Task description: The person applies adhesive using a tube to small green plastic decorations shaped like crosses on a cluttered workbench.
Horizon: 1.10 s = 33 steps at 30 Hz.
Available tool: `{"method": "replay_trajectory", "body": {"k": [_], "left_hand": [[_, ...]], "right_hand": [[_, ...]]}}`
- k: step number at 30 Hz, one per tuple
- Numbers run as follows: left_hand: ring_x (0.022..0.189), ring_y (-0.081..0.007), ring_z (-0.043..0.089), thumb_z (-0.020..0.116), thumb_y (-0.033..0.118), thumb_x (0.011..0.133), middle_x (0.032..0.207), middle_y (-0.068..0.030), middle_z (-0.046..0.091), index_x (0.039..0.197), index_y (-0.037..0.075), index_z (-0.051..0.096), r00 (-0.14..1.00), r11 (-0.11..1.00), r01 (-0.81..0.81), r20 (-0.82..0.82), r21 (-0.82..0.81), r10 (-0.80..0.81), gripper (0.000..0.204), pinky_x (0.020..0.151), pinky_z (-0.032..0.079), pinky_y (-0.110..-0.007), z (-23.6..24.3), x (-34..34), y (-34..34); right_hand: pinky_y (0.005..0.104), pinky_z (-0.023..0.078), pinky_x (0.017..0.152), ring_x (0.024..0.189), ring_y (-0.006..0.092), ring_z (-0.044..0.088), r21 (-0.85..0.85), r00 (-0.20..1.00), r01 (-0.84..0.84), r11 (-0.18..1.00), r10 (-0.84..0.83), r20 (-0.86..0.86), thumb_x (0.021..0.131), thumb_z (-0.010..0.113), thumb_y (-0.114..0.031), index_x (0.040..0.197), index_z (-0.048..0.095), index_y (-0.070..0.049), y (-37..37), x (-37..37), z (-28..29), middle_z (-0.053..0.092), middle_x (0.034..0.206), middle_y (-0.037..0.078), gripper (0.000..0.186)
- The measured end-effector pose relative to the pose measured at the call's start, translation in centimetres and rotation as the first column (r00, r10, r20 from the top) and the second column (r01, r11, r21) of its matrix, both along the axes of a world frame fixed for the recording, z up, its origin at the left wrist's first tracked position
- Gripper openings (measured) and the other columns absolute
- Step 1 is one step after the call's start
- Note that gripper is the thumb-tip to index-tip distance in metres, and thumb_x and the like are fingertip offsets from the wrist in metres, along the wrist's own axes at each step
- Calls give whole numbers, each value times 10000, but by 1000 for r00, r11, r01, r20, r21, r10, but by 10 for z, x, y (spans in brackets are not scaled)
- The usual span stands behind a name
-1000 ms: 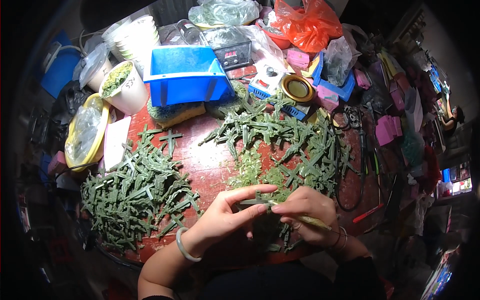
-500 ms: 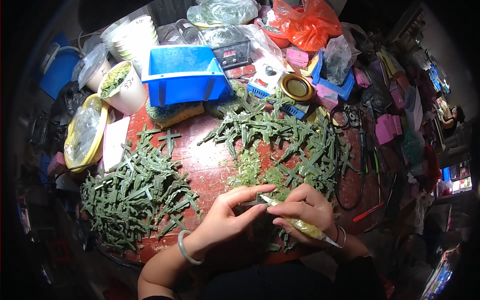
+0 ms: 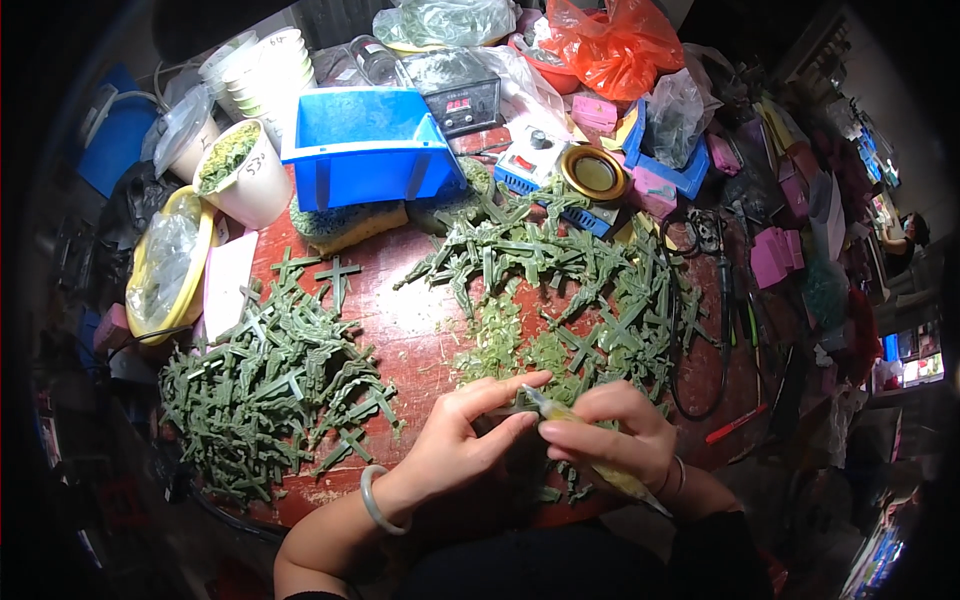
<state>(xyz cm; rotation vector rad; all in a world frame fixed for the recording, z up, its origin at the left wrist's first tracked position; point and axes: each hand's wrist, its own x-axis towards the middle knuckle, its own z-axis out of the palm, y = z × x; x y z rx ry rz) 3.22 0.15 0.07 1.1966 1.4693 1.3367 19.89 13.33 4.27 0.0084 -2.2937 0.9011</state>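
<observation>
My left hand (image 3: 462,430) pinches a small green piece (image 3: 516,408) between thumb and forefinger; the fingers hide most of it, and it looks like one of the green crosses. In my right hand (image 3: 622,432) is a slim pointed tool with a yellowish wrapped handle (image 3: 618,478). Its pale tip points up and left, close to the left fingertips; whether it touches the piece I cannot tell. Below the left wrist's side lies a big heap of green crosses with figures on them (image 3: 275,395). More green crosses (image 3: 560,250) spread beyond my hands, around pale green shavings (image 3: 500,335).
A blue bin (image 3: 370,150) rests on a sponge (image 3: 350,228) at the back. To its left are a white cup of green shavings (image 3: 245,175) and a yellow-rimmed tray (image 3: 190,265). A small control box (image 3: 462,105), black cable (image 3: 675,370) and red pen-like tool (image 3: 735,425) lie around.
The tool in my right hand has turned slightly, its tip shifting a little up and its rear end a little down. My left hand stays almost in place.
</observation>
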Motion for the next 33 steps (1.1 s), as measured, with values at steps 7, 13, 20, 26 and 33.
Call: {"method": "replay_trajectory", "body": {"k": [7, 13, 20, 26, 33], "left_hand": [[666, -63, 606, 614, 87, 962, 934, -27, 691, 1388, 54, 536, 900, 983, 87, 437, -162, -7, 434, 561, 476, -188, 23, -2, 1], [554, -62, 577, 606, 98, 969, 857, -25, 686, 1414, 62, 504, 847, 960, 153, 531, -234, -6, 458, 511, 469, -191, 29, -3, 0], [618, -50, 587, 628, 94, 956, 896, -20, 677, 1398, 74, 524, 748, 956, 203, 663, -212, -12, 455, 511, 507, -205, 27, -5, 1], [644, -64, 608, 642, 90, 947, 1018, -41, 650, 1365, 73, 560, 784, 966, 177, 620, -189, -23, 426, 534, 526, -209, 21, -4, -1], [646, -87, 606, 637, 84, 945, 971, -42, 557, 1317, 94, 615, 925, 990, 118, 371, -77, -82, 373, 551, 529, -200, 18, -3, -1]], "right_hand": [[267, 485, 589, 693, 149, 582, -59, 999, 28, 998, -27, 16, 795, 790, -58, 1058, 740, -86, 3, 1, -1, 590, 857, 26, 269], [265, 491, 601, 701, 148, 589, -68, 998, 20, 997, -15, 67, 794, 793, -66, 1064, 739, -86, 3, 0, -3, 592, 859, 28, 276], [271, 503, 631, 735, 166, 615, -135, 999, 44, 990, -40, 27, 800, 795, -92, 1090, 729, -70, 6, 3, -3, 626, 878, 45, 298], [311, 518, 661, 718, 205, 642, -352, 984, 52, 935, 11, 175, 838, 741, -49, 1117, 707, -28, 11, 3, 0, 693, 842, 77, 282], [293, 512, 606, 693, 187, 629, -158, 996, -83, 984, 77, -41, 824, 720, 9, 1160, 681, -10, 5, 1, -7, 647, 827, 76, 339]]}}
